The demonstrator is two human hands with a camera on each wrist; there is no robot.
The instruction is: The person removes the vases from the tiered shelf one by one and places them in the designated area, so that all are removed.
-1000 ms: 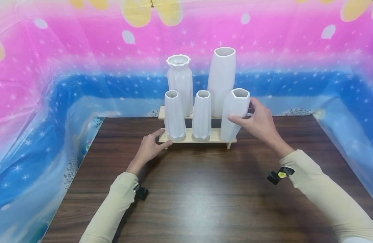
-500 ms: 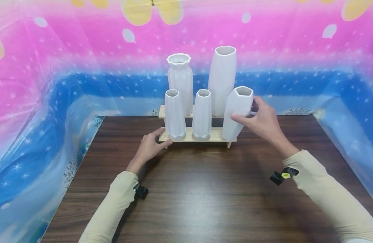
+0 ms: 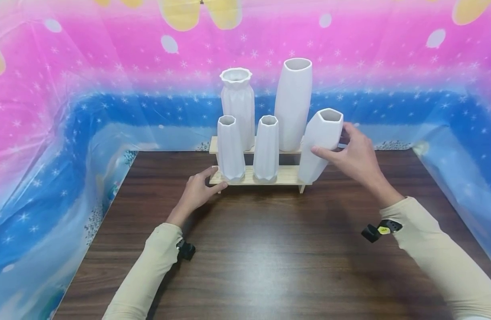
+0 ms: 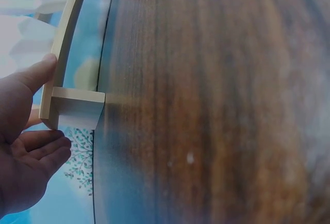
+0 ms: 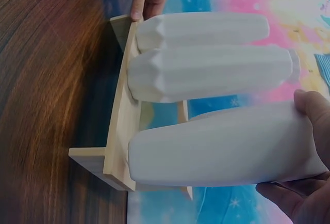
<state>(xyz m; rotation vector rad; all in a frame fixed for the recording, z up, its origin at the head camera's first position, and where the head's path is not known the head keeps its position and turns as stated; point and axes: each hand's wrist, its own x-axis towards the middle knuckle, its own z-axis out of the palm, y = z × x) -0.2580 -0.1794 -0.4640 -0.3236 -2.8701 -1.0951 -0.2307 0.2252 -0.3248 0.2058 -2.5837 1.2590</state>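
Note:
My right hand grips a white angular vase by its upper part, thumb in front and fingers behind. That vase leans to the right, its base close over the right end of the lower shelf of a two-tier wooden stand. At the stand's left end, my left hand pinches the lower shelf, thumb on its front edge. Two slim fluted vases, a left one and a middle one, stand upright on this shelf. In the left wrist view, the thumb presses the shelf edge.
On the upper tier stand a ruffled-rim white vase and a tall smooth white vase. The stand sits near the back of a dark wooden table. A pink and blue patterned cloth hangs behind and along both sides.
My right hand has moved right and slightly up with the angular vase, which now tilts further and stands apart from the middle vase. The left hand has stayed at the stand's end.

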